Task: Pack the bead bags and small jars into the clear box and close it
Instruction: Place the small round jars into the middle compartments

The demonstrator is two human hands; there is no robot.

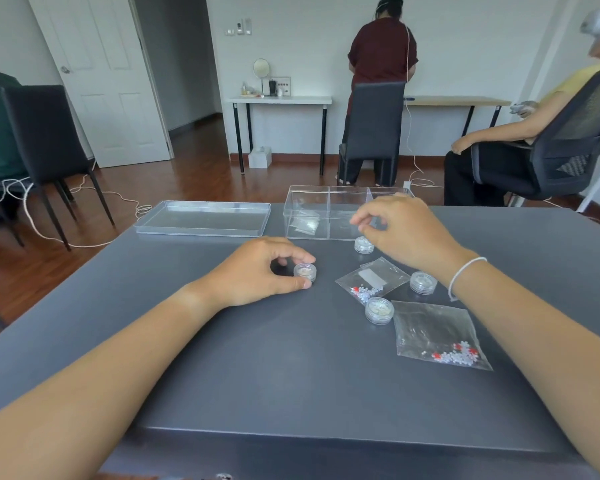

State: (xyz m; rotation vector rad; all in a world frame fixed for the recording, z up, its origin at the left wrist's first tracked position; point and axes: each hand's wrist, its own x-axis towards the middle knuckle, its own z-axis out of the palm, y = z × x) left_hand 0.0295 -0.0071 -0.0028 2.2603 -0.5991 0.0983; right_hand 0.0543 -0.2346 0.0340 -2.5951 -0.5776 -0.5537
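The clear box with three compartments stands open at the table's far edge; a small bag lies in its left compartment. Its clear lid lies flat to its left. My left hand pinches a small clear jar resting on the table. My right hand hovers with curled fingers just above a second jar in front of the box, holding nothing that I can see. Two more jars and two bead bags with white and red beads lie to the right.
The grey table drops off at its far edge behind the box. Beyond it stand black chairs, white cables on the wood floor, a person standing at a far desk and a person seated at right.
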